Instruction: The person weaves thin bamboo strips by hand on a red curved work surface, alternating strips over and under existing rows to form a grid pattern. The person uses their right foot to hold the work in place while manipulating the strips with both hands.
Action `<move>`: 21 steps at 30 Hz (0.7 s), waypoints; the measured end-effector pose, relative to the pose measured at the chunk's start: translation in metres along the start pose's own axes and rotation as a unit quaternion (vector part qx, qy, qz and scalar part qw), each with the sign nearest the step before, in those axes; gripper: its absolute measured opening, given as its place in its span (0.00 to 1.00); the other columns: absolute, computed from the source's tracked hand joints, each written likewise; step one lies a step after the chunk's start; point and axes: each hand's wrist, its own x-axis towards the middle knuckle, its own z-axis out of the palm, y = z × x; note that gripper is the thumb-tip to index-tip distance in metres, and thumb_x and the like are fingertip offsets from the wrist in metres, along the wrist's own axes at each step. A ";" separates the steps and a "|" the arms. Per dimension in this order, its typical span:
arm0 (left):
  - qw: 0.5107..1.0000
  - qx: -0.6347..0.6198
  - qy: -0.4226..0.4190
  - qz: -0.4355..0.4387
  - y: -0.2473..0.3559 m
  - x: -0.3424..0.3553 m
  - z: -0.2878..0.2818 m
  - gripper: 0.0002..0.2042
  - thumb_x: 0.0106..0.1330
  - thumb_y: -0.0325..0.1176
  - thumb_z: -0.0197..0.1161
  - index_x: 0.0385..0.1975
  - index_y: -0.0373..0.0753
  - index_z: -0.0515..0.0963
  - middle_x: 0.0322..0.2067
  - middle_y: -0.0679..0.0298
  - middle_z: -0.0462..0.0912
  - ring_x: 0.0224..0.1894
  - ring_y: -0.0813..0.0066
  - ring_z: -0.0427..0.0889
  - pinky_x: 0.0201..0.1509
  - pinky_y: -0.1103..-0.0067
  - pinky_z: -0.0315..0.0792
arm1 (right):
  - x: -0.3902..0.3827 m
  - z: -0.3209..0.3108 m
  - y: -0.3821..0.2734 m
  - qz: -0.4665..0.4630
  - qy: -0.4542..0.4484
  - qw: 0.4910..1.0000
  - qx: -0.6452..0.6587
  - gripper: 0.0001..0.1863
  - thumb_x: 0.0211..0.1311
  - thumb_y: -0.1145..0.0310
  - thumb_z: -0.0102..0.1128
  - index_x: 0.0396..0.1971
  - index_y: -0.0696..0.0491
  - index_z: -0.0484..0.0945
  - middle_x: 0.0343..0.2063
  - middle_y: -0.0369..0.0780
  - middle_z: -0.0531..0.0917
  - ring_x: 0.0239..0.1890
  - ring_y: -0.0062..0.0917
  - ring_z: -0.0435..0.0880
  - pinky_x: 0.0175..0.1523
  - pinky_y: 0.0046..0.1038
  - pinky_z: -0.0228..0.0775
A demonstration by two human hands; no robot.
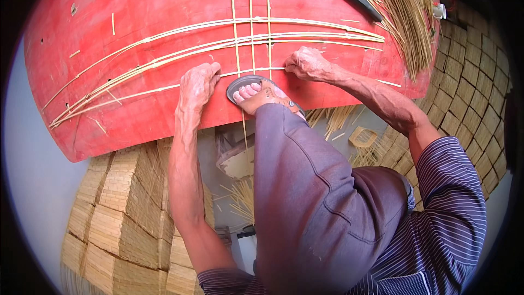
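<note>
Fingers of the left hand (pixel 197 84) and the right hand (pixel 310 65) are clamped on one pale strip (pixel 262 69). It crosses three long strips (pixel 251 0) on the red table (pixel 180 0), just beyond the sandal (pixel 267 97).

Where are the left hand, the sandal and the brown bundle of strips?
Left hand (pixel 196 86): head view, back of the hand.
Sandal (pixel 267 96): head view, brown strap.
Bundle of strips (pixel 405 22): head view, middle of its length.
</note>
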 end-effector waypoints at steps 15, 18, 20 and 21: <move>0.993 0.108 0.028 0.043 0.008 -0.001 -0.005 0.04 0.63 0.33 0.63 0.29 0.43 0.76 0.27 0.61 0.75 0.37 0.59 0.78 0.37 0.63 0.67 | -0.001 -0.004 -0.002 -0.063 0.005 0.996 -0.070 0.06 0.59 0.69 0.59 0.27 0.55 0.80 0.24 0.50 0.81 0.30 0.50 0.83 0.31 0.51 0.71; 0.990 0.125 0.058 0.035 0.021 -0.007 -0.012 0.03 0.63 0.32 0.64 0.32 0.44 0.77 0.32 0.64 0.76 0.41 0.63 0.76 0.40 0.64 0.67 | -0.004 -0.015 -0.027 -0.060 0.065 0.993 -0.081 0.06 0.60 0.70 0.59 0.34 0.56 0.79 0.30 0.50 0.80 0.33 0.48 0.81 0.34 0.47 0.72; 0.989 0.114 0.092 0.027 0.028 -0.007 -0.010 0.05 0.62 0.31 0.64 0.36 0.44 0.79 0.38 0.64 0.77 0.44 0.63 0.76 0.42 0.64 0.68 | -0.002 -0.021 -0.036 -0.090 0.172 0.978 -0.079 0.08 0.59 0.73 0.57 0.37 0.58 0.78 0.32 0.49 0.80 0.33 0.47 0.80 0.36 0.48 0.72; 0.988 0.114 0.106 0.020 0.033 -0.004 -0.008 0.09 0.61 0.31 0.65 0.41 0.44 0.79 0.41 0.64 0.77 0.45 0.63 0.76 0.44 0.65 0.69 | 0.000 -0.022 -0.035 -0.096 0.199 0.971 -0.093 0.08 0.59 0.73 0.56 0.38 0.58 0.77 0.33 0.49 0.79 0.34 0.46 0.79 0.38 0.47 0.72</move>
